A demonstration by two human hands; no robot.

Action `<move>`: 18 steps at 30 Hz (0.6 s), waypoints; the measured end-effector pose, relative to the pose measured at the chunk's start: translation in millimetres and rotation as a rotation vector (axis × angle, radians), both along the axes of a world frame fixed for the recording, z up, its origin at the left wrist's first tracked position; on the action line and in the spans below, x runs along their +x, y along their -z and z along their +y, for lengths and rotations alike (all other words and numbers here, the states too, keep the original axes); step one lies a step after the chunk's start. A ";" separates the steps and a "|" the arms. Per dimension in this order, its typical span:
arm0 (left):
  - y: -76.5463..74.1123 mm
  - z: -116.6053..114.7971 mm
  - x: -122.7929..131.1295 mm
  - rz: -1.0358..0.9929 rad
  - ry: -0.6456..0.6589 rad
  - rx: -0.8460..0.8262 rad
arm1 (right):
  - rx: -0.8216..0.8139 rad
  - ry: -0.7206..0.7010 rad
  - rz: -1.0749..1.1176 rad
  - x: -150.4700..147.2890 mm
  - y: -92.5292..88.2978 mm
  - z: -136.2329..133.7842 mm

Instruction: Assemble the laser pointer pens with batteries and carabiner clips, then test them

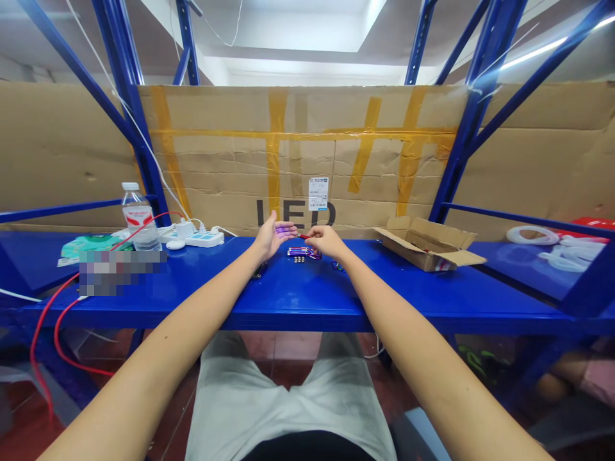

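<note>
My left hand (273,239) is raised just above the blue table, open, its palm turned inward and fingers pointing right. A violet glow falls on those fingers. My right hand (327,241) pinches a slim red mini torch (303,237), its tip pointing at the left fingers. Below lie several slim shiny tubes (298,251) in a row, with a loose bundle of chains or rings (315,254) beside them. Several small round metal pieces (299,259) sit in front. Dark small items (260,270) lie by my left wrist, partly hidden; more colourful small items (337,266) are near my right wrist.
An open cardboard box (425,244) stands to the right on the blue table (307,294). On the left are a bottle (142,221), a white power strip (198,238), a green packet (91,245) and red cables (50,314). A large cardboard sheet (230,166) closes the back.
</note>
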State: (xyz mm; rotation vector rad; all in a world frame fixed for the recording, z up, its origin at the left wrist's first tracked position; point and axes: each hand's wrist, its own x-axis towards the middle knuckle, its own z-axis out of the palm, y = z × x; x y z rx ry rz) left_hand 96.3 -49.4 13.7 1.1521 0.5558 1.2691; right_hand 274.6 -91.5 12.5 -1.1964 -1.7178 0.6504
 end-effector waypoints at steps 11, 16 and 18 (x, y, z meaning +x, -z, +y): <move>-3.3 -3.1 0.2 0.030 0.001 -0.004 | 0.163 0.020 -0.075 2.1 6.0 8.6; -3.0 -3.8 -0.5 0.025 0.010 0.002 | 0.201 0.037 -0.102 2.4 5.8 9.1; -2.8 -3.5 -0.8 0.027 0.013 0.000 | 0.201 0.032 -0.091 2.3 6.1 9.1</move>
